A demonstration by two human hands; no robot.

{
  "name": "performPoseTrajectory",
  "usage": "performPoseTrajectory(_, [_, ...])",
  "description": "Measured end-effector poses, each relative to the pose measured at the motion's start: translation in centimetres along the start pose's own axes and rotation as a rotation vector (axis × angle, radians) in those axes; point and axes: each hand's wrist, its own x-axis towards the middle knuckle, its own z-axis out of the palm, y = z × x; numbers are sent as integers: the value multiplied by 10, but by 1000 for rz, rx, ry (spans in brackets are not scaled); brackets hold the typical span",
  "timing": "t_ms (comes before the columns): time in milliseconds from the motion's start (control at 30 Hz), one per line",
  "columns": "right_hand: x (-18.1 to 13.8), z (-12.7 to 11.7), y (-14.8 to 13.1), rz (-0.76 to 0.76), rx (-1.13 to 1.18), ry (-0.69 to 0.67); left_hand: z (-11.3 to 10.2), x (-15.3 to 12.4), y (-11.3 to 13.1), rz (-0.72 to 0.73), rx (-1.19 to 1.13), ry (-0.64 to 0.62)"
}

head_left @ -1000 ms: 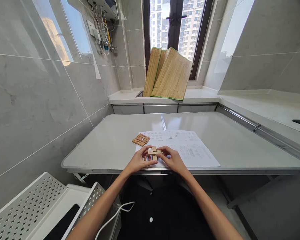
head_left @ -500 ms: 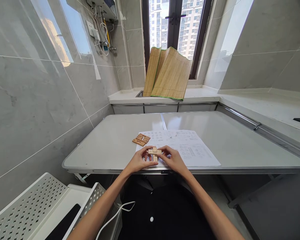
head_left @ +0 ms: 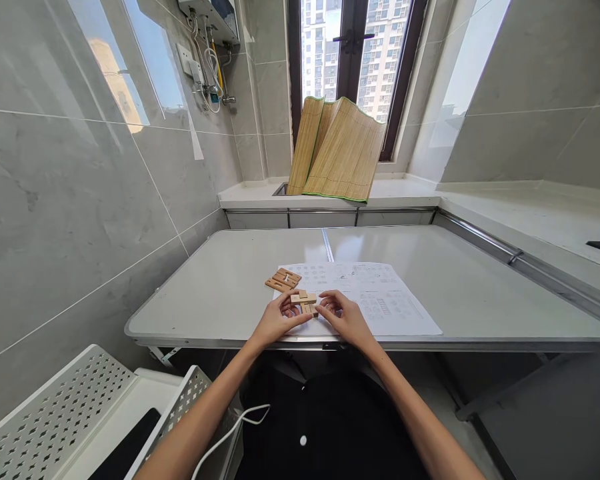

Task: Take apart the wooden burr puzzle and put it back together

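My left hand (head_left: 276,321) is closed on a small assembly of pale wooden puzzle blocks (head_left: 304,300), gripping it from the left between thumb and fingers. The blocks cross one another, with one bar lying across others. My right hand (head_left: 347,322) is close by on the right, its fingers curved but apart. Its thumb tip is at the lower right end of the blocks; whether it touches cannot be made out. Behind my left hand lie several flat brown wooden pieces with slots (head_left: 283,279). A printed paper sheet (head_left: 385,300) with small diagrams lies under and beyond my hands.
The white folding table (head_left: 205,287) has a seam down its middle. A bamboo mat (head_left: 345,153) leans by the window on the white counter (head_left: 250,193). White perforated baskets (head_left: 65,407) and a white cable (head_left: 225,437) are at lower left.
The wooden blocks have turned and tilted in my left hand. My right fingers, which were on the blocks' right side, have come apart from it slightly.
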Motion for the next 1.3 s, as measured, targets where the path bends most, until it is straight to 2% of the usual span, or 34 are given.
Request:
performPoseTrajectory(200, [0,3,2,-100,-214,-67,-3,4,-9,-29,-53,175])
performPoseTrajectory(500, [-1,12,-1,-166,-438,-65,-1,3,-5,-26,-11,158])
performPoseTrajectory(767, [-2,6,-5,-53,-273,-71,0,4,-10,15,28,168])
performPoseTrajectory(1033, [-3,4,-3,-105,-190,-47,1,2,-13,30,170,195])
performPoseTrajectory(1300, [-4,4,-4,-92,-147,-39,4,-4,-2,76,315,112])
